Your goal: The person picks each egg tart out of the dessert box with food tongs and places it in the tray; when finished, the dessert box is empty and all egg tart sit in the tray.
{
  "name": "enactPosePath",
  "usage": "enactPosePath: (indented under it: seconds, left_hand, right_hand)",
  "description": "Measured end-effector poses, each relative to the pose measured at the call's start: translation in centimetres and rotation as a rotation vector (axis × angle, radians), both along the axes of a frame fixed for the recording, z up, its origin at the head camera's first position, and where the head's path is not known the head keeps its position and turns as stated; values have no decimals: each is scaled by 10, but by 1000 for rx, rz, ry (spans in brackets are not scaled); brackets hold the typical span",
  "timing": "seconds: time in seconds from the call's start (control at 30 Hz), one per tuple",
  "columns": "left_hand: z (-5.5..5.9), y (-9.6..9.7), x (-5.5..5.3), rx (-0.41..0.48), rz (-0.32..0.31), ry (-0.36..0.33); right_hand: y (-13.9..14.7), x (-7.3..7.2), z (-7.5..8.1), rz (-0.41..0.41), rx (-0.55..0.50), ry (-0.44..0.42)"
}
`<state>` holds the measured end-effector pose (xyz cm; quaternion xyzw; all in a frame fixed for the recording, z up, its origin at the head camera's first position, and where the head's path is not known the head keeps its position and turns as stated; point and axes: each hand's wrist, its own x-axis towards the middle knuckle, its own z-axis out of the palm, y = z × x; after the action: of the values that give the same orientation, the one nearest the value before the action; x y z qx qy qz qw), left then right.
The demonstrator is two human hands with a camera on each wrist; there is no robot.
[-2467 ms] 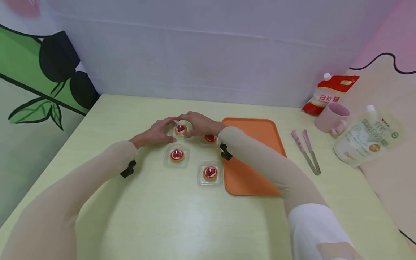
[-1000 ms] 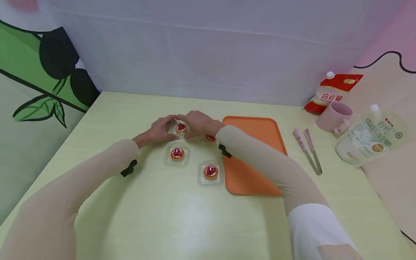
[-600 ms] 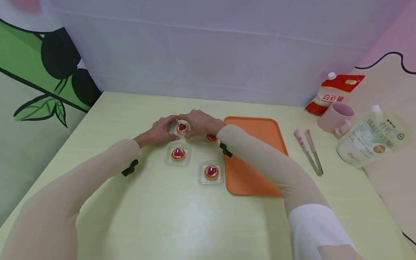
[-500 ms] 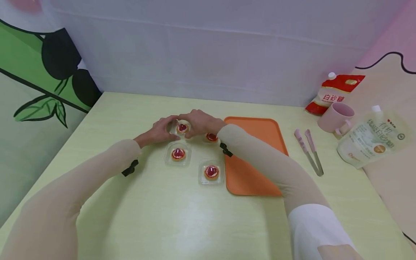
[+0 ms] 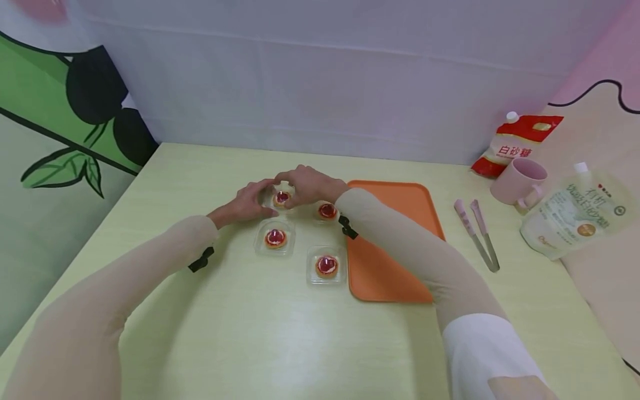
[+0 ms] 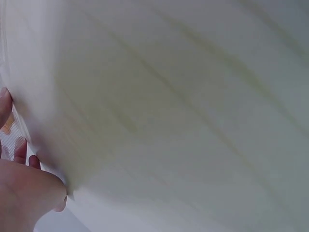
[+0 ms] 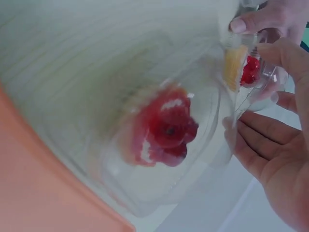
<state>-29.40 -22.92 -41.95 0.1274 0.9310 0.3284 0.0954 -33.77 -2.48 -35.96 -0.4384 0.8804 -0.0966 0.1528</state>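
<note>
A small red-topped tart point(image 5: 282, 198) sits in a clear plastic box point(image 7: 270, 89) toward the far side of the table. My left hand point(image 5: 244, 204) grips the box's left side, thumb at the near edge. Around the right side curl the thumb and fingers of my right hand point(image 5: 311, 186). Where exactly the fingertips bear on the clear plastic is hard to see. Nearest my right wrist is another boxed tart point(image 5: 327, 210), large in the right wrist view. Two more boxed tarts stand closer to me, one at left point(image 5: 275, 238) and one at right point(image 5: 327, 266).
An orange tray point(image 5: 385, 266) lies beneath my right forearm, beside the boxes. Farther right are tongs with pink handles point(image 5: 477, 236), a pink mug point(image 5: 518, 181), a red and white sugar pouch point(image 5: 517, 144) and a pale spouted pouch point(image 5: 570, 216). A wall rises behind the table.
My right hand has shifted slightly up and to the right at the box, exposing more of the tart by my wrist. The left hand keeps its place on the box's left side.
</note>
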Motion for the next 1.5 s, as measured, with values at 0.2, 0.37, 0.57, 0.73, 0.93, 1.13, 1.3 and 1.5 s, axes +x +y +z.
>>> enactPosePath:
  seconds: [0.2,0.37,0.57,0.73,0.93,1.13,1.3,1.5]
  left_hand:
    - [2,-1,2,-2,7,-6]
    - [2,-2,2,7,8,-19]
    - [2,-2,1,1,5,-33]
    - [2,-1,1,14,-8,-44]
    - [4,-2,3,18,-29,-10]
    - [0,-5,0,10,-39,-10]
    - [-2,-7,-3,7,-60,-21]
    - [-2,-7,-3,14,-83,-28]
  right_hand:
    - [0,-1,1,-5,-33,-30]
    - [0,-2,1,-30,-52,-108]
    - [1,-6,0,-40,-64,-167]
    - [5,-7,4,-43,-52,-170]
    - [13,-9,13,-72,-15,-159]
    - [25,-10,17,-116,-6,-178]
    - [30,-11,17,-159,-14,-211]
    - [31,-12,16,-161,-39,-223]
